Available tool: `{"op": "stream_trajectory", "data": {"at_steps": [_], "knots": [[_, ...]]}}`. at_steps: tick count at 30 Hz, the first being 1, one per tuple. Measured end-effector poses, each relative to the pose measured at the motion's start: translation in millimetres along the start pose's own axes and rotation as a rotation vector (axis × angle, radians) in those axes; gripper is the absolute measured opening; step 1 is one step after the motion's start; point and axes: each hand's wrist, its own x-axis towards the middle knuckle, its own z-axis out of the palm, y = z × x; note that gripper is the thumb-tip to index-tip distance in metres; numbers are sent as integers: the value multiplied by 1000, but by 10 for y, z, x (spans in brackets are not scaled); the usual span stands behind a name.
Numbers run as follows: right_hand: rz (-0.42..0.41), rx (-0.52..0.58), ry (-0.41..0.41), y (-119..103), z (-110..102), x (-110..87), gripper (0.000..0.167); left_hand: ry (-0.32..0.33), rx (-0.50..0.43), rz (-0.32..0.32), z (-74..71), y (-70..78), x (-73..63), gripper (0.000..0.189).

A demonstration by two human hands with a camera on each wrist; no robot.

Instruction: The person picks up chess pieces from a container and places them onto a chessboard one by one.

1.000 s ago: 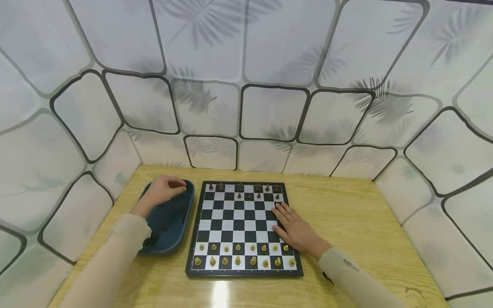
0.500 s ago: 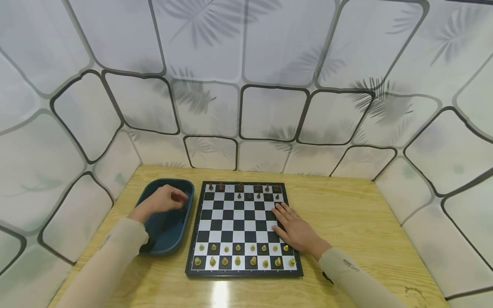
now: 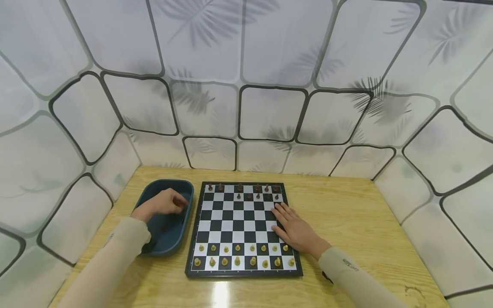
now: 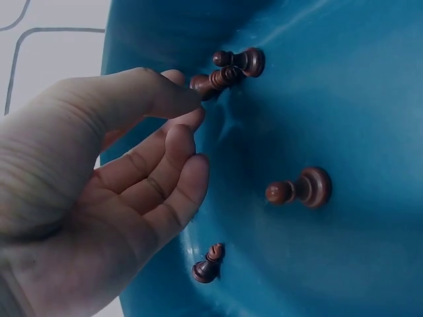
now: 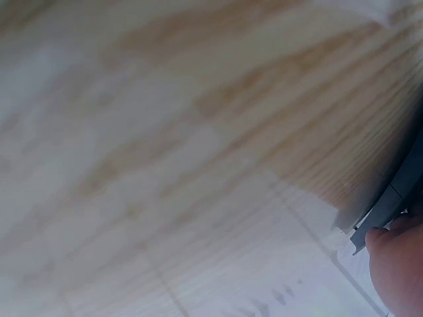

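Note:
My left hand [image 3: 165,202] reaches into a blue bin [image 3: 169,251]. In the left wrist view, its thumb tip overlaps the base of a dark brown chess piece [image 4: 215,80] lying against a brown pawn [image 4: 246,62]; whether thumb and forefinger pinch it, I cannot tell. Another pawn [image 4: 301,188] and a small piece like a bishop [image 4: 208,264] lie in the bin. My right hand [image 3: 294,229] rests flat on the right edge of a chessboard [image 3: 244,274]. In the right wrist view, only part of that hand [image 5: 398,267] shows beside the board's dark edge [image 5: 390,205].
Two rows of yellow chess pieces [image 3: 237,261] stand at the board's near side. Several dark brown pieces [image 3: 258,196] stand in its far rows, with gaps among them. The wooden table [image 3: 331,201] is enclosed by patterned walls [image 3: 269,111].
My left hand has come down deeper into the bin from near its far rim, the fingers now pointing at its right side. My right hand stays on the board.

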Motion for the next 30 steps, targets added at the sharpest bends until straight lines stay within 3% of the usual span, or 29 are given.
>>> {"op": "stream_trajectory", "data": {"at_steps": [3,13,21,27,30], "knots": [[1,0,0,1,-6,-1,68,-10,12,9,7,-4,9,23],[14,-10,-18,-8,-8,4,69,-30,53,-61,15,-9,46,22],[6,-5,-10,-7,-3,11,69,8,97,-97,30,-51,64,15],[12,-2,-26,-20,-22,3,69,66,185,-77,53,-111,77,10],[11,3,-21,-19,-23,0,69,60,197,-82,58,-106,78,11]]}}
